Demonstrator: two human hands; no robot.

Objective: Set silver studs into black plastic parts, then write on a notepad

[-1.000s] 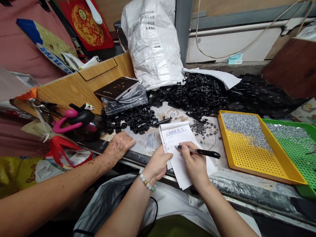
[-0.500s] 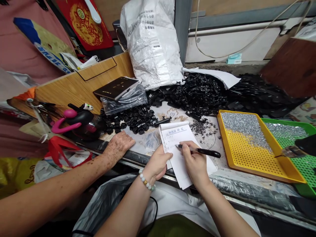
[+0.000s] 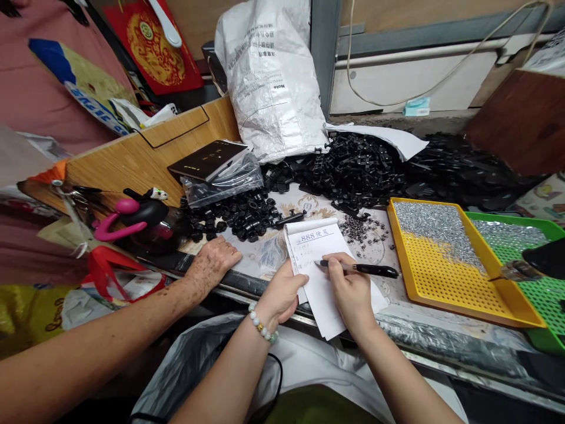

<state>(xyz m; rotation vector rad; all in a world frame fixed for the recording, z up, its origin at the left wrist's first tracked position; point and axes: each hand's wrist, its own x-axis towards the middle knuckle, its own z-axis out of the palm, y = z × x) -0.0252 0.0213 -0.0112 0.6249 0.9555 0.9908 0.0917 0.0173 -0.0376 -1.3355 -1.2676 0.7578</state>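
A white notepad (image 3: 322, 300) with "888" printed in blue at its top lies at the table's front edge, with a few faint handwritten lines. My left hand (image 3: 282, 294), with a beaded bracelet at the wrist, grips the pad's left edge, thumb on top of the paper. In my right hand (image 3: 352, 288) is a black pen (image 3: 375, 270), its tip at the third written line and its back end pointing right. The right hand's lower side rests on the page.
Another person's hand (image 3: 214, 259) rests on the table edge at left. Black plastic parts (image 3: 366, 168) are heaped behind the pad. A yellow tray (image 3: 435, 288) of small silver pieces and a green tray (image 3: 507, 253) stand at right, with a screwdriver-like tool tip (image 3: 514, 271) above.
The pen and my right hand have shifted slightly to the right along the written line. My left hand keeps its grip on the pad; the other person's hand stays put.
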